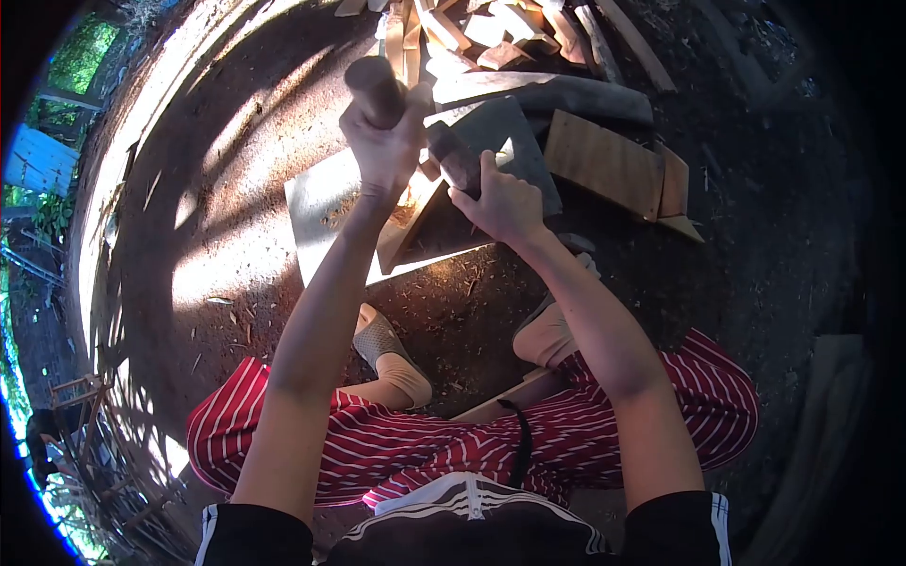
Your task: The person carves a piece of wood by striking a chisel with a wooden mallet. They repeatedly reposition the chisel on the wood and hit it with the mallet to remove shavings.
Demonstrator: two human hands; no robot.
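My left hand [385, 151] is closed around a thick wooden cylinder [375, 91], its round end facing up toward me. To its right, my right hand [508, 205] grips a dark, blunt-ended, wooden-looking piece [454, 158], its thumb raised along the side. The far ends of both held things are hidden, so their exact kind cannot be told. Below the hands lies an angled wood block [411, 226] with a bright, freshly cut patch and shavings. It rests on a flat pale board [321, 212], beside a grey slab [528, 160].
Split wood pieces [491, 33] are heaped at the far side, with a log [557, 94] before them. A brown wood block [604, 165] lies right of the slab. My feet [389, 354] are close to the board. Wood chips cover the dirt floor [453, 283].
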